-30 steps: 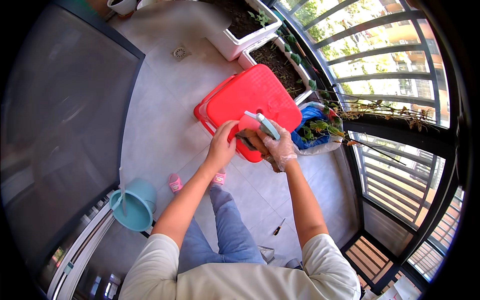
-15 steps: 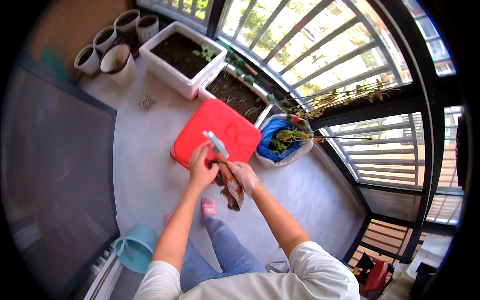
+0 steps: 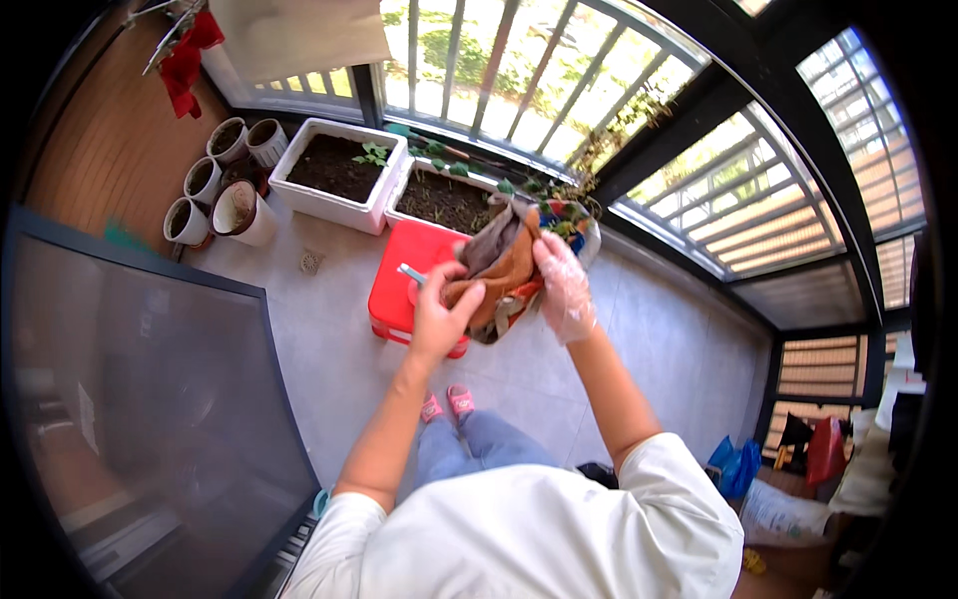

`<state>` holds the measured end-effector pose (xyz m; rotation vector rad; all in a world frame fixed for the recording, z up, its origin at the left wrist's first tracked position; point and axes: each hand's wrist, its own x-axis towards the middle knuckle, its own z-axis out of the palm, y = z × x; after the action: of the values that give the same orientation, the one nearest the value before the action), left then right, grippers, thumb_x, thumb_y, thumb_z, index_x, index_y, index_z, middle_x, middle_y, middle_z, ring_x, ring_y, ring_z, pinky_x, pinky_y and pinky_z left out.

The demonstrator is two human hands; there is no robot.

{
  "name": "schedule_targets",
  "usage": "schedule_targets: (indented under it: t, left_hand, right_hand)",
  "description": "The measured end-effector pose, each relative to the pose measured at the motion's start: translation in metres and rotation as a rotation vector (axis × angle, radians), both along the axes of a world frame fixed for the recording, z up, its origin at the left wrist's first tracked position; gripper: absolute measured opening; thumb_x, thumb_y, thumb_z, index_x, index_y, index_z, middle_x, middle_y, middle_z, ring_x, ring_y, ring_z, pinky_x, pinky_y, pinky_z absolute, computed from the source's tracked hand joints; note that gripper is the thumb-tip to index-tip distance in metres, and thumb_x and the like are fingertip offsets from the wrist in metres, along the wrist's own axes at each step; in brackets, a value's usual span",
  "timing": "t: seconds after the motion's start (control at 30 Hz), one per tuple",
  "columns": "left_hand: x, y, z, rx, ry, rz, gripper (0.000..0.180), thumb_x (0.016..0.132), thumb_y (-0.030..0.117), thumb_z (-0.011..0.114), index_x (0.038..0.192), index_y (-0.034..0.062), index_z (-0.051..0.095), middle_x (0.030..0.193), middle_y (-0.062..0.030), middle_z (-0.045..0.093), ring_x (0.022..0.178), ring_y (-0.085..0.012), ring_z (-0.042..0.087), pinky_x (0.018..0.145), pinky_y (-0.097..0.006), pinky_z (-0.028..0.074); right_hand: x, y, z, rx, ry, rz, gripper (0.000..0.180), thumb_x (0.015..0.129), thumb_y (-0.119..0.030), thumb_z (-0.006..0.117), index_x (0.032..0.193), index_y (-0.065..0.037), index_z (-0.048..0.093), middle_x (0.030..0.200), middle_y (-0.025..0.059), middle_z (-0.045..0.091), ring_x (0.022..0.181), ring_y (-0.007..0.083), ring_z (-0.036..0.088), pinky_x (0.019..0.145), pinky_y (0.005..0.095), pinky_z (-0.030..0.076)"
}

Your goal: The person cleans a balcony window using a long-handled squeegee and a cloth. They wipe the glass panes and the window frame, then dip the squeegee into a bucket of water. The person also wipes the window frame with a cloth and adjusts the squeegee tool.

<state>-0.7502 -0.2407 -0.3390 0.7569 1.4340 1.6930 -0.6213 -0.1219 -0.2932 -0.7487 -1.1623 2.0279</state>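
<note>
Two white rectangular planters (image 3: 339, 178) stand side by side along the balcony railing, both filled with dark soil – the left one carries a small green seedling (image 3: 373, 154), the right planter (image 3: 445, 203) a few sprigs at its back edge. To their left a cluster of round white pots (image 3: 222, 185) sits against the brown wall, most holding dark soil, while the nearest and largest one looks pale inside. A red plastic box (image 3: 404, 287) lies on the tiled floor just in front of the planters, and behind the hands a blue bag (image 3: 579, 237) holds green plants. The person raises both arms in front of the chest – the left hand (image 3: 439, 317) is bare and closed around the lower part of a brown cloth (image 3: 502, 268), with a pale teal handle (image 3: 410, 273) sticking out of the same grip toward the left. The right hand (image 3: 564, 290), in a thin clear glove, presses its fingers against the cloth's right side, holding it up. The cloth hangs bunched between the two hands, above the red box. At the far right, blue and red bags (image 3: 810, 449) sit on the floor, and a red rag (image 3: 186, 55) hangs at the upper left.
</note>
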Motion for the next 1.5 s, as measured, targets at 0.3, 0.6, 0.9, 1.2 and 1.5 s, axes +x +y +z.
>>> schedule_targets:
  t: [0.3, 0.6, 0.9, 1.2, 1.5]
  left_hand:
    - [0.008, 0.066, 0.108, 0.188, 0.125, -0.145, 0.011, 0.089, 0.01, 0.053, 0.097, 0.0026, 0.052, 0.082, -0.0001, 0.054, 0.075, -0.006, 0.05, 0.067, -0.019, 0.04]
    - [0.089, 0.191, 0.219, 0.19, 0.45, -0.829, 0.009, 0.093, 0.01, 0.045, 0.102, 0.0076, 0.045, 0.078, 0.0024, 0.047, 0.072, -0.0027, 0.04, 0.064, -0.019, 0.035]
    - [0.112, 0.3, 0.289, 0.214, -0.208, -0.743, 0.01, 0.093, 0.014, 0.045, 0.101, 0.0083, 0.046, 0.086, -0.0041, 0.06, 0.077, -0.0086, 0.058, 0.066, -0.022, 0.047]
    - [0.151, 0.448, 0.245, 0.151, -0.374, -0.426, 0.014, 0.093, 0.018, 0.044, 0.103, 0.0075, 0.042, 0.091, -0.0058, 0.053, 0.078, -0.0128, 0.056, 0.067, -0.027, 0.049]
    - [0.138, 0.454, 0.157, -0.314, 0.146, -0.329, 0.043, 0.082, 0.017, 0.058, 0.119, 0.007, 0.04, 0.093, -0.0071, 0.055, 0.082, -0.0153, 0.057, 0.068, -0.028, 0.047]
  right_hand:
    - [0.063, 0.017, 0.087, 0.278, -0.099, -0.144, 0.027, 0.082, -0.008, 0.06, 0.107, -0.006, 0.049, 0.088, -0.0004, 0.051, 0.083, 0.0068, 0.048, 0.077, 0.0205, 0.04]
    - [0.151, 0.134, 0.152, 1.011, -0.335, 0.116, 0.089, 0.062, -0.018, 0.077, 0.137, -0.013, 0.029, 0.117, 0.0066, 0.049, 0.108, 0.0202, 0.044, 0.093, 0.0345, 0.037]
    - [0.246, 0.246, 0.173, 0.38, -0.881, 0.598, 0.041, 0.07, -0.025, 0.073, 0.101, -0.004, 0.058, 0.079, 0.0043, 0.059, 0.076, 0.0123, 0.053, 0.071, 0.0279, 0.044]
    - [0.322, 0.433, 0.293, 0.549, -0.181, -0.351, 0.039, 0.074, -0.018, 0.056, 0.112, -0.006, 0.054, 0.099, 0.0074, 0.055, 0.09, 0.0156, 0.054, 0.074, 0.0251, 0.046]
    - [0.201, 0.525, 0.237, 1.273, -1.454, -0.005, 0.029, 0.08, -0.022, 0.052, 0.106, -0.01, 0.06, 0.107, 0.0175, 0.058, 0.104, 0.0326, 0.052, 0.09, 0.0372, 0.042]
